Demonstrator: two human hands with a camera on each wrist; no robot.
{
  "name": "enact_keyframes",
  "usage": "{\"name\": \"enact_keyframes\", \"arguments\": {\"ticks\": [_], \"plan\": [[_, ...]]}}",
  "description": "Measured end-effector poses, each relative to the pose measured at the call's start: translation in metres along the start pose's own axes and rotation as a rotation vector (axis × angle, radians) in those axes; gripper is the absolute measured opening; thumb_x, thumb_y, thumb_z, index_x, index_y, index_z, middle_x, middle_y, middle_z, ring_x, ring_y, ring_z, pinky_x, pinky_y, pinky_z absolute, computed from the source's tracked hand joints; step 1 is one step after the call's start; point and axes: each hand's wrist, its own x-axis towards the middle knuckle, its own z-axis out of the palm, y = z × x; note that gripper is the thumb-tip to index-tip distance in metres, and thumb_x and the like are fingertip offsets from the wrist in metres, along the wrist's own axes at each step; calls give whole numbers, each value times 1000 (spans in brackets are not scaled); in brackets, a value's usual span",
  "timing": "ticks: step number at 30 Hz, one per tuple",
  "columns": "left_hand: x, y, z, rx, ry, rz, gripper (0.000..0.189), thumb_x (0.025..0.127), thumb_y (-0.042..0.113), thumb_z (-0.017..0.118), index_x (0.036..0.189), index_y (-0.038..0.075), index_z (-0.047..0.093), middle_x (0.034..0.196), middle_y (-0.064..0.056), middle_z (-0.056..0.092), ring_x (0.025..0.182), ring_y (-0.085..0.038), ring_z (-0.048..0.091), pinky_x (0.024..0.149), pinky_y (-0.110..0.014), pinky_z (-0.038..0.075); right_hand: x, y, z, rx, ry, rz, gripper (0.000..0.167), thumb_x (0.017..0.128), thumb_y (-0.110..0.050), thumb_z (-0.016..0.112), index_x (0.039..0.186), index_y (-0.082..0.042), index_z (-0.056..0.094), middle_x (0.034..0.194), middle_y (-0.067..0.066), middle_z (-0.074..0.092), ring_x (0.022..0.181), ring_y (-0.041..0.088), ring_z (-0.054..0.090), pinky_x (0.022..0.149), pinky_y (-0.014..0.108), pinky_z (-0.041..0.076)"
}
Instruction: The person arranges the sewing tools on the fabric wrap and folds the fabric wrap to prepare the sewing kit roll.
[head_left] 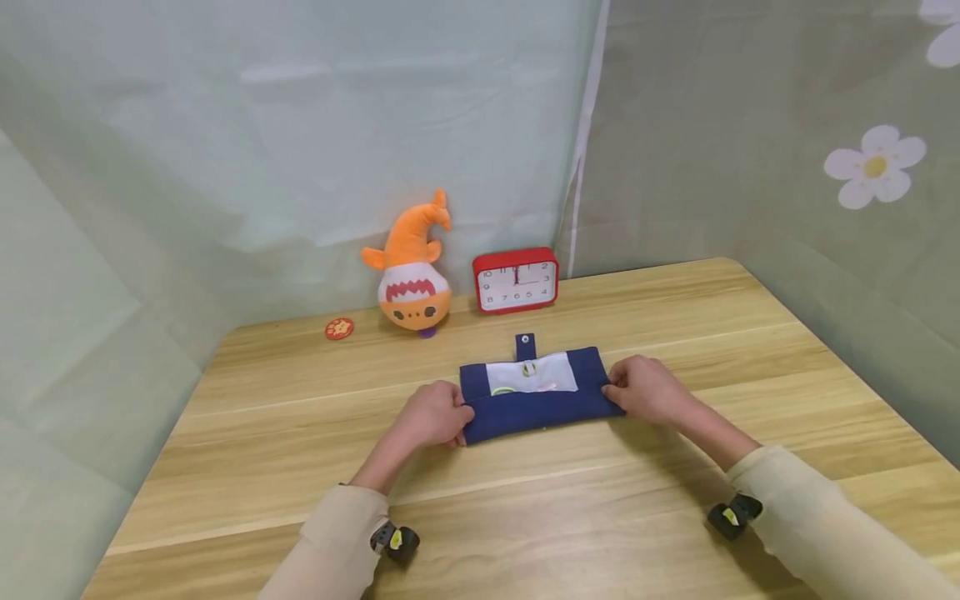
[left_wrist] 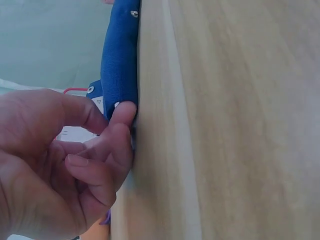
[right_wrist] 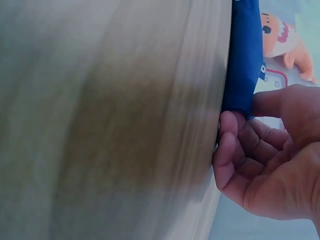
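Observation:
A navy blue cloth pouch [head_left: 543, 417] lies on the wooden table, its near part folded up over a white inner panel [head_left: 557, 372]. From its far edge sticks out a short strap [head_left: 526, 346] with a metal snap. Green and pink bits show on the white panel, too small to identify. My left hand [head_left: 435, 414] pinches the left end of the fold between thumb and fingers. At the opposite end, my right hand [head_left: 649, 392] pinches the right corner. Both wrist views show the rolled blue edge [left_wrist: 120, 60] low against the tabletop.
An orange and white plush shark [head_left: 414, 271] leans on the back curtain. Beside it stands a red alarm clock [head_left: 516, 282], behind the pouch. A round red and yellow disc [head_left: 339, 328] lies at the back left of the table [head_left: 300, 467].

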Motion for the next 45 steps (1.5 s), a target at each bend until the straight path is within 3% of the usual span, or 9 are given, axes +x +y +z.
{"name": "enact_keyframes", "arguments": {"ticks": [7,13,18,21,24,27,35,40,45], "plan": [[1,2,-3,84,-30,-16,27,101,17,66,77,8,57,61,-2,69,56,-16,65,55,-23,38,2,-1,2,-22,-2,27,18,95,-18,73,83,-8,64,77,3,68,70,17,60,68,33,47],[2,8,-3,169,-38,-23,27,99,19,67,76,9,57,63,-2,69,56,-17,63,55,-25,37,1,3,3,-6,25,30,23,92,-17,77,101,-6,59,76,4,65,65,17,56,62,32,43],[2,10,1,260,-13,-47,28,98,23,70,76,11,58,67,-2,65,59,-17,59,55,-27,37,1,3,4,-39,62,-69,18,91,-15,79,92,-11,61,71,-1,63,65,14,54,65,34,42],[1,12,3,309,30,-35,21,96,23,73,85,9,60,76,-4,62,68,-21,60,60,-31,42,2,3,5,-56,82,-114,15,90,-13,79,86,-14,65,69,-3,58,66,13,51,67,35,42],[-1,14,4,356,105,46,17,93,16,75,96,8,61,85,-7,64,78,-26,64,67,-38,50,3,4,5,-63,94,-146,11,90,-11,80,84,-14,70,72,-2,58,70,14,52,69,35,42],[-4,15,5,399,165,160,13,90,6,74,96,9,63,88,-8,66,82,-27,64,72,-43,54,3,5,3,-65,89,-167,5,90,-11,79,86,-11,76,77,0,63,76,16,56,73,37,46],[-10,8,8,431,223,344,17,87,-6,70,94,7,78,92,-7,69,86,-25,67,81,-44,59,-6,12,-5,-54,30,-261,12,95,-11,74,100,-7,84,105,8,74,100,28,70,91,51,56],[-15,6,5,451,184,417,23,87,-11,67,102,2,80,103,-12,74,100,-31,73,90,-48,59,-9,15,-5,-111,47,-369,9,94,-10,76,99,-7,83,111,9,70,98,26,69,88,48,57],[-20,6,1,433,93,402,26,89,0,68,112,-1,79,121,-16,75,118,-36,71,101,-51,56,-10,18,-6,-133,19,-402,11,96,-12,75,102,-7,82,113,7,72,104,29,71,92,51,56]]}}
